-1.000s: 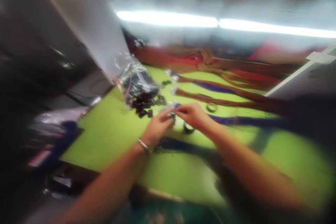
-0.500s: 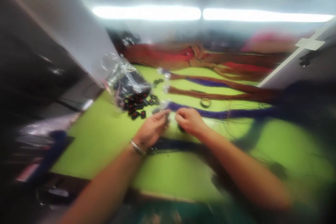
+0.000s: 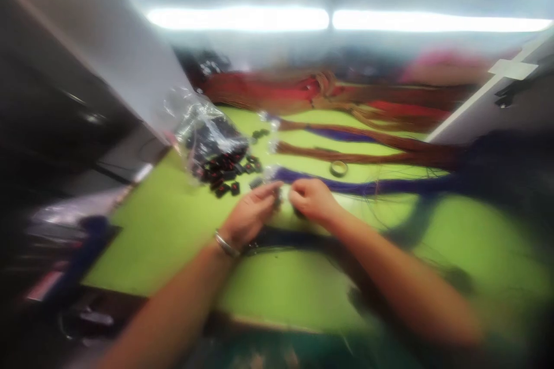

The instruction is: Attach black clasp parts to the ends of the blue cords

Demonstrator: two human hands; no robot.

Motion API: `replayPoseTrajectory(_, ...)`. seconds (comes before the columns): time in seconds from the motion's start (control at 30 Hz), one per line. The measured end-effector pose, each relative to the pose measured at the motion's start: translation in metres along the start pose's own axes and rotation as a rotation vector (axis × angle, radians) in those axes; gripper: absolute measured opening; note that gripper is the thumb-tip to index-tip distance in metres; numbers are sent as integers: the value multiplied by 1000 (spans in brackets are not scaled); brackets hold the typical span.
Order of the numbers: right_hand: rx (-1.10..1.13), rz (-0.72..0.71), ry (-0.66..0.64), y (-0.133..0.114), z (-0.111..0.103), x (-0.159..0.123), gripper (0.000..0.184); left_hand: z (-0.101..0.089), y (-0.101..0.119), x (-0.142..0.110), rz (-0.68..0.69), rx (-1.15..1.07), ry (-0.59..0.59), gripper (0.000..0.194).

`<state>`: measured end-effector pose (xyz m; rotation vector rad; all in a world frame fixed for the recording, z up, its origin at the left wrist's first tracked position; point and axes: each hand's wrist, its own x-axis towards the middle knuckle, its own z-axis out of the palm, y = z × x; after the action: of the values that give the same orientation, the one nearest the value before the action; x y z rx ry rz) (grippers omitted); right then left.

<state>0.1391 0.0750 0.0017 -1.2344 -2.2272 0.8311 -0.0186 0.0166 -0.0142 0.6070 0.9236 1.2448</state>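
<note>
Over the middle of the green tabletop (image 3: 173,242), my left hand (image 3: 253,207) is closed in a pinch, with a metal bracelet at its wrist. A small pale piece (image 3: 283,191) shows at its fingertips, too blurred to name. Just to the right, my right hand (image 3: 314,199) is closed, its curled fingers facing the left ones; what it grips is hidden. Behind both hands lies a bundle of purple wires (image 3: 346,185) with whitish ends at the left. A dark wire bundle (image 3: 294,237) runs beneath my hands.
A clear plastic bag (image 3: 208,127) spills several small black parts (image 3: 223,176) at the left. Brown wire bundles (image 3: 329,153) and a roll of tape (image 3: 338,169) lie behind. Red and brown wires (image 3: 268,92) are heaped at the back. Panels flank the table.
My hands stay in nearly the same place, with only a tiny shift at the fingertips. The pale piece between them shows slightly more. The whole view has shifted very slightly.
</note>
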Motion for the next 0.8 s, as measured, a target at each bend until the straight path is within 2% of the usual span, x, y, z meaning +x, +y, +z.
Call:
replayPoseTrajectory(0.3,-21,-29,-15,-1,1,-1,20,-3,-3,1,33,61,11,38)
replayPoseTrajectory(0.5,-26,-6,-19,-1,1,-2,20,-9,-7,5,224,349,-11,35)
replayPoseTrajectory(0.63,-11,-72,-10,2,3,-2,22,-9,-10,5,340,470,-6,32)
replayPoseTrajectory(0.7,56,-74,-31,3,3,-1,23,-9,-12,5,330,446,-5,32)
replayPoseTrajectory(0.8,204,40,-87,3,1,1,23,-9,-15,6,270,365,-1,33)
